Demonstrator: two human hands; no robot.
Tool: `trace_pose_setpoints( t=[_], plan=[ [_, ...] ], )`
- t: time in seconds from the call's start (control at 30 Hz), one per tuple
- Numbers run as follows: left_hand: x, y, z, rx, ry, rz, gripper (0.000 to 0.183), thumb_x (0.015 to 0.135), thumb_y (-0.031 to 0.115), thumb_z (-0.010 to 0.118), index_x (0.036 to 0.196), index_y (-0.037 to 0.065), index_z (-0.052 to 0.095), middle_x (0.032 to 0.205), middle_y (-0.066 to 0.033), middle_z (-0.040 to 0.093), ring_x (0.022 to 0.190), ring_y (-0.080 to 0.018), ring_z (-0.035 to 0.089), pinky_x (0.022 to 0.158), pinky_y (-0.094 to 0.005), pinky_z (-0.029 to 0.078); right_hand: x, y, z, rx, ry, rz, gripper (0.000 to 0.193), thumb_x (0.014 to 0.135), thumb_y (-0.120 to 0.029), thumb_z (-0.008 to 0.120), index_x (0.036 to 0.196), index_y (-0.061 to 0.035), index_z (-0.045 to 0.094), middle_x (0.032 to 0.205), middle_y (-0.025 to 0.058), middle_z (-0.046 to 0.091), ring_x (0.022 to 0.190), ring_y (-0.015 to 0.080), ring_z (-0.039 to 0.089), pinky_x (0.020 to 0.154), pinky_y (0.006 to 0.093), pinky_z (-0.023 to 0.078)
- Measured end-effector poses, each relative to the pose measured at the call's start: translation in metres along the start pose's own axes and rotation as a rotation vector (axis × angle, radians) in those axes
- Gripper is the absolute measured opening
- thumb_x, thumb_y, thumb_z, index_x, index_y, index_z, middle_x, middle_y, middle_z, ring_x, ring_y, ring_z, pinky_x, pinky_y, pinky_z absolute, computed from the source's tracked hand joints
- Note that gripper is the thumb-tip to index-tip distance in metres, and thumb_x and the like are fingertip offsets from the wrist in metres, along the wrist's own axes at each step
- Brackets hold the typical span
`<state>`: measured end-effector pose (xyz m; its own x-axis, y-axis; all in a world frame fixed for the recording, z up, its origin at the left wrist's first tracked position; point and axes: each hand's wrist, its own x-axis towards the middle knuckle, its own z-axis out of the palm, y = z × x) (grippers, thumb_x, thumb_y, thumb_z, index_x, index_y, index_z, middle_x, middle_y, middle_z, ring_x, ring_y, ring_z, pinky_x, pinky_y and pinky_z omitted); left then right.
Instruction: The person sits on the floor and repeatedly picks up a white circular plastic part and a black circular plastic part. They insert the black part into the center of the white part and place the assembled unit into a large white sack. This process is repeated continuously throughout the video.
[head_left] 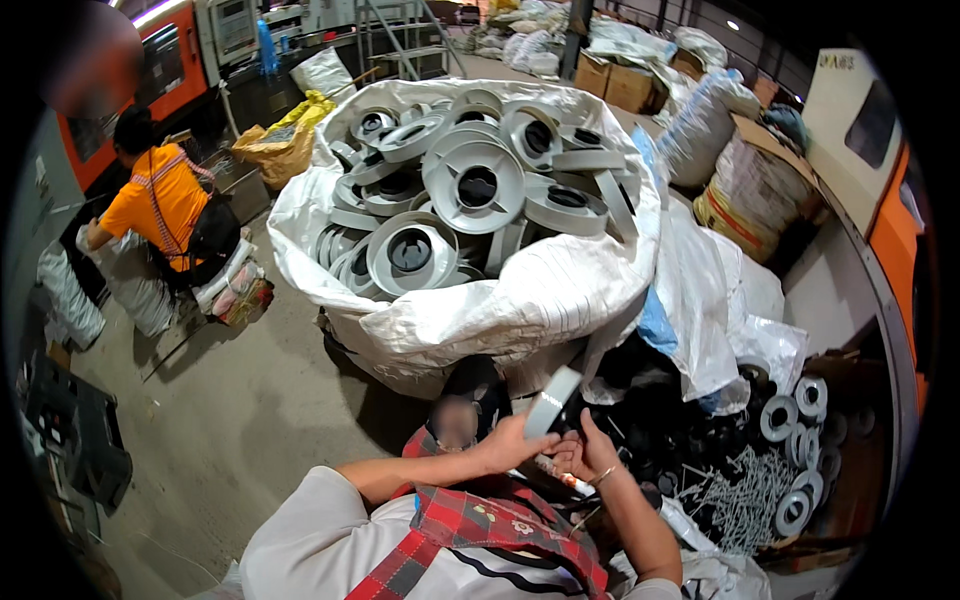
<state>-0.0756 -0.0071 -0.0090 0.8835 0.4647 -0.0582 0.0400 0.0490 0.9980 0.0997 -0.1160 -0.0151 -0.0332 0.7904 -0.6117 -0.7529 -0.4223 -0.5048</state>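
My left hand (512,446) is closed on the rim of a grey plastic wheel (551,402), which is tilted edge-on above my lap. A black part (573,410) shows on the wheel's right side. Close against that side is my right hand (588,452), thumb raised and fingers curled; what they pinch, if anything, is hidden. Just ahead stands a big white woven sack (440,325), its edge rolled down. Heaped inside are many similar grey wheels (475,187) with black centres.
By my right side lie a pile of metal screws or bolts (740,495), flat grey rings (779,418) and dark small parts (640,430). White sheeting (715,300) hangs beside the sack. A person in orange (160,205) sits at the left. Full bags (705,125) stand behind.
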Motion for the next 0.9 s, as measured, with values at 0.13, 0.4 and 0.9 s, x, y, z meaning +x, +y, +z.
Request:
trace_pose_setpoints(
  t=[0.13,0.4,0.9],
  plan=[
    [-0.001,0.02,-0.006,-0.028,0.043,0.015,0.059,0.084,0.022,0.064,0.133,0.002,0.037,0.104,-0.0121,0.06,0.088,-0.0131,0.055,0.079,-0.0288,0.046,-0.022,0.005,0.038,-1.355,0.293,-1.106,0.09,0.068,-0.008,0.074,0.14,-0.0014,0.02,0.105,0.0116,0.058,0.087,0.0154,0.061,0.076,0.0252,0.049],
    [-0.007,0.039,0.004,0.297,-0.061,0.199,0.084,0.082,0.024,0.064,0.144,0.001,0.013,0.131,-0.0269,0.042,0.121,-0.0293,0.046,0.098,-0.0326,0.035,-0.013,0.015,0.029,-0.845,0.208,-0.987,0.039,0.092,-0.025,0.049,0.12,0.0026,0.047,0.104,0.0144,0.059,0.087,0.0183,0.062,0.072,0.03,0.052],
    [0.082,0.251,-0.134,1.222,0.688,1.024,0.102,0.072,0.045,0.071,0.141,-0.005,0.014,0.146,-0.0246,0.019,0.136,-0.0409,0.015,0.109,-0.0501,0.015,0.005,0.057,0.009,-0.29,-0.134,-0.263,0.039,0.093,-0.031,0.052,0.103,0.0073,0.055,0.082,0.0178,0.064,0.066,0.0218,0.064,0.058,0.0305,0.054]
  ],
)
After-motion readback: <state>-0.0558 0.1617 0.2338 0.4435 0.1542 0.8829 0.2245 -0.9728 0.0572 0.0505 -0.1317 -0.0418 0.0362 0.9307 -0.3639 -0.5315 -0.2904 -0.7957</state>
